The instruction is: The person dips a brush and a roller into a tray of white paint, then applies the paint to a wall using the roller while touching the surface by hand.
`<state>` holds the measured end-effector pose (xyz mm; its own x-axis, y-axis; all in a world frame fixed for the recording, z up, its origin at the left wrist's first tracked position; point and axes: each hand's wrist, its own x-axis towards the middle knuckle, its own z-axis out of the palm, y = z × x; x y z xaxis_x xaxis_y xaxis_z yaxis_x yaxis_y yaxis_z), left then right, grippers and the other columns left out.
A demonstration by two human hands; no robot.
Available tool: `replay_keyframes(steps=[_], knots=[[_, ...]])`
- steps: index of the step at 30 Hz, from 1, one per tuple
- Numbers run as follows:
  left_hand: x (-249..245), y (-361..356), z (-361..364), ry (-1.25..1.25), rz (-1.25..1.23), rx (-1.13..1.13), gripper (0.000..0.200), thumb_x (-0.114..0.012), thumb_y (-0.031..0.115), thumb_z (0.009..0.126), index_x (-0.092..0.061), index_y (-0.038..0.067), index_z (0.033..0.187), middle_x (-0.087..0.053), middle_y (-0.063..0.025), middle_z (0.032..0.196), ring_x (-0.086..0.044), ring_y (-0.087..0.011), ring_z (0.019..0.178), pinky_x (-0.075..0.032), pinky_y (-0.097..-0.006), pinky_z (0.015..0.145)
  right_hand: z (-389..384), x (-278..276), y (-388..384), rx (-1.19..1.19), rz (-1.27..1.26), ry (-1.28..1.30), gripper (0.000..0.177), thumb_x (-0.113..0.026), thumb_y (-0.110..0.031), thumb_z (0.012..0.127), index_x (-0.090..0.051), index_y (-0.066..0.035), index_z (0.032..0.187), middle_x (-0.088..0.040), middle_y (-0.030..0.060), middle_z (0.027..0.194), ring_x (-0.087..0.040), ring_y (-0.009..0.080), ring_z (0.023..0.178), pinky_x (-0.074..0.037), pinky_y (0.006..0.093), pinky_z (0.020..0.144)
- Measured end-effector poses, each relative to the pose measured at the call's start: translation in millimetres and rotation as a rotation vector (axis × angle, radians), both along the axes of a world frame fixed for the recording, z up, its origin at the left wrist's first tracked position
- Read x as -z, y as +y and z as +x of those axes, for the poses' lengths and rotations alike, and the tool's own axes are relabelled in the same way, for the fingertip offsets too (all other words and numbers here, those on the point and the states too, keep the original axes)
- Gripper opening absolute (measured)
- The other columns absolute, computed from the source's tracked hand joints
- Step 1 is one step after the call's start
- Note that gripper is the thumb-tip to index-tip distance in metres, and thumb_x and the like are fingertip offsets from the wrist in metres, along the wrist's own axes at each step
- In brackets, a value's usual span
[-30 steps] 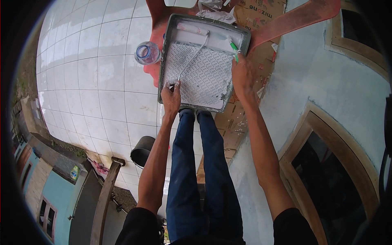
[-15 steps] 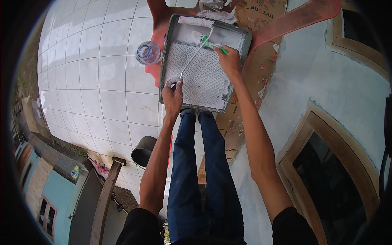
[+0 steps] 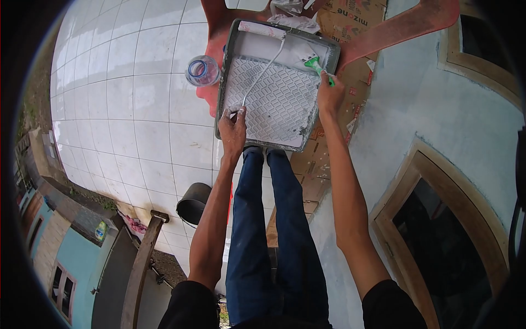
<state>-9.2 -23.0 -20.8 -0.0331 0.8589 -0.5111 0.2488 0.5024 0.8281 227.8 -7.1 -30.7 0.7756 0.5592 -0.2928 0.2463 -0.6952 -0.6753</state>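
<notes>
A dark-rimmed paint tray [image 3: 223, 82] with a ridged ramp and white paint in its far well rests on a red plastic chair [image 3: 209, 52]. My left hand [image 3: 233, 125] is closed on the lower end of a paint roller's thin wire handle, at the tray's near left. The white roller sleeve [image 3: 262, 29] lies along the far left of the well. My right hand [image 3: 330, 94] grips a green-handled paintbrush [image 3: 313, 64] over the tray's right rim. White paint coats the bristles, which point into the far right of the well.
A clear plastic bottle [image 3: 203, 71] stands left of the tray. A black bucket [image 3: 193, 203] sits on the white tiled floor [image 3: 145, 98]. Cardboard [image 3: 353, 74] lies along the pale wall [image 3: 394, 104] at right, which has a wooden-framed window [image 3: 438, 225]. Crumpled plastic [image 3: 296, 22] is beyond the tray.
My right hand has moved the paintbrush rightward, from beside the roller's wire to the right side of the tray. My left hand and the roller have stayed nearly still.
</notes>
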Motion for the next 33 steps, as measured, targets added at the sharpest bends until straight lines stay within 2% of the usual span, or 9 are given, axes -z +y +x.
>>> replay_keyframes(steps=[2,7,9,11,14,21,26,29,33], knots=[[3.7,-1.8,-1.5,0.023,-0.011,0.005,0.02,-0.056,0.016,0.089,-0.059,-0.004,0.093,-0.045,0.0022,0.059,-0.038,-0.0056,0.052,-0.03,-0.0242,0.046,6.8,-13.7,-13.3,-0.062,-0.019,-0.184,0.028,-0.058,-0.023,0.085,-0.064,0.005,0.089,-0.063,0.0244,0.078,-0.062,0.039,0.073,-0.047,0.0436,0.067],[24.0,-9.9,-9.7,0.061,0.021,0.052,0.022,-0.056,0.017,0.089,-0.059,-0.004,0.093,-0.046,0.0016,0.058,-0.039,-0.0065,0.052,-0.032,-0.0245,0.047,12.3,-44.6,-24.5,-0.245,-0.064,-0.352,0.027,-0.057,-0.021,0.086,-0.062,0.003,0.097,-0.064,0.0219,0.081,-0.063,0.0378,0.073,-0.047,0.0449,0.069],[29.5,-12.7,-13.9,0.071,0.015,0.078,0.022,-0.057,0.018,0.09,-0.059,-0.004,0.094,-0.046,0.0012,0.057,-0.042,-0.0062,0.051,-0.033,-0.0229,0.047,10.8,-43.9,-25.8,-0.298,-0.079,-0.412,0.026,-0.056,-0.02,0.086,-0.061,0.002,0.1,-0.064,0.0204,0.081,-0.063,0.037,0.073,-0.048,0.0447,0.068],[30.6,-14.2,-14.9,0.151,-0.024,0.129,0.022,-0.056,0.018,0.09,-0.058,-0.004,0.093,-0.047,0.0014,0.058,-0.041,-0.0062,0.052,-0.033,-0.023,0.047,8.6,-36.5,-24.1,-0.468,-0.12,-0.591,0.025,-0.055,-0.017,0.087,-0.059,0.0,0.104,-0.064,0.0188,0.079,-0.063,0.0354,0.071,-0.049,0.0439,0.065],[26.3,-16.1,-12.3,0.092,-0.025,0.084,0.023,-0.056,0.018,0.09,-0.058,-0.005,0.092,-0.047,0.0012,0.058,-0.042,-0.0063,0.052,-0.033,-0.0231,0.047,-5.8,-30.2,-15.9,-0.52,-0.248,-0.477,0.023,-0.053,-0.014,0.087,-0.059,0.001,0.103,-0.064,0.0185,0.077,-0.063,0.0341,0.07,-0.05,0.0432,0.061],[16.6,-12.9,-5.6,0.074,0.014,0.047,0.023,-0.057,0.019,0.09,-0.057,-0.004,0.09,-0.047,0.0004,0.057,-0.043,-0.007,0.052,-0.033,-0.0232,0.047,-31.5,-22.1,3.5,-0.658,-0.217,-0.472,0.019,-0.052,-0.013,0.086,-0.06,0.003,0.092,-0.063,0.0223,0.073,-0.064,0.0348,0.072,-0.051,0.0428,0.061],[2.8,-4.9,0.1,0.097,0.019,0.043,0.024,-0.057,0.02,0.09,-0.057,-0.004,0.089,-0.047,0.0002,0.056,-0.044,-0.0072,0.051,-0.033,-0.0234,0.046,-32.2,-48.8,28.8,-0.682,-0.164,-0.294,0.02,-0.056,-0.018,0.084,-0.061,0.002,0.085,-0.063,0.0231,0.075,-0.064,0.0376,0.074,-0.05,0.0449,0.067],[-6.6,-0.1,2.9,0.063,0.009,0.031,0.025,-0.057,0.02,0.09,-0.057,-0.005,0.089,-0.047,0.0003,0.056,-0.043,-0.0069,0.051,-0.033,-0.0235,0.046,-32.7,-44.0,38.9,-0.599,-0.121,-0.123,0.022,-0.058,-0.02,0.084,-0.061,0.001,0.084,-0.063,0.0227,0.076,-0.063,0.0388,0.076,-0.049,0.0452,0.069],[-6.2,2.0,-1.3,0.046,0.024,0.04,0.025,-0.057,0.021,0.09,-0.058,-0.004,0.089,-0.046,0.0006,0.056,-0.043,-0.0065,0.051,-0.033,-0.0235,0.046,-33.8,-23.9,45.8,-0.514,-0.017,-0.035,0.024,-0.059,-0.022,0.084,-0.062,0.003,0.083,-0.063,0.023,0.075,-0.063,0.0391,0.078,-0.048,0.0432,0.069]])
